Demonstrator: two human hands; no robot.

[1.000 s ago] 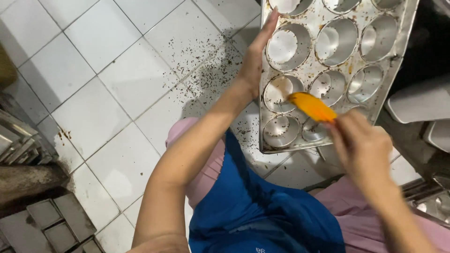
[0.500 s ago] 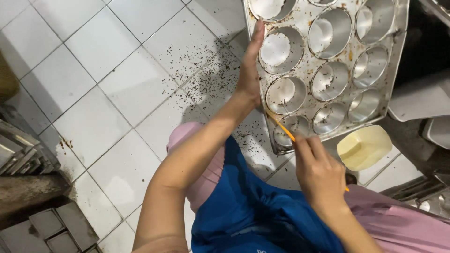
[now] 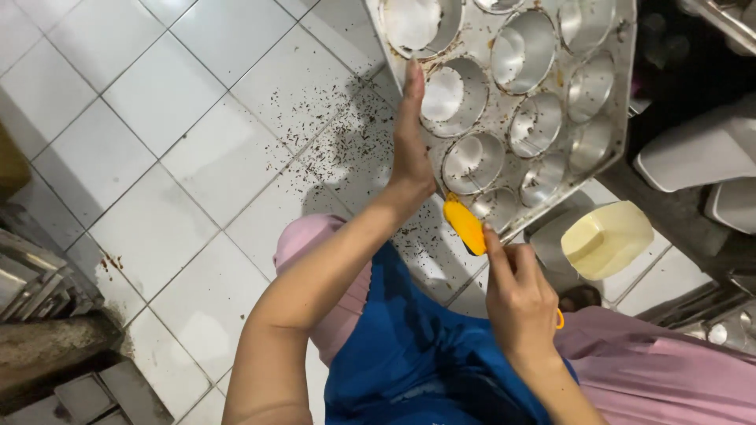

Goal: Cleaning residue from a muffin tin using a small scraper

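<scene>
Nearest the camera, a blue apron is covering the lap, with pink trousers showing on either side of it.

Just above, the right hand is closing its fingers around the handle of an orange spatula — forefinger stretched along the handle, blade pointing up and away toward the tray. The blade tip is lying at the near lower edge of the tray, by the closest cups; whether it is touching metal I cannot tell.

The left hand is held flat and open, fingers straight and together, pressing edge-on against the left rim of a metal muffin tray and steadying it. The tray is tilted, its near corner toward the lap, and it is filling the upper right of the view. Its round cups are looking empty, some stained and crusted brown around the rims.

To the right of the spatula, below the tray's lower corner, a pale yellow plastic tub is sitting — near but apart from the right hand.

Beyond and to the left, the white tiled floor is speckled with dark crumbs, thickest just beside the tray's left edge. At the far left edge, grey metal racks are standing on the floor.
</scene>
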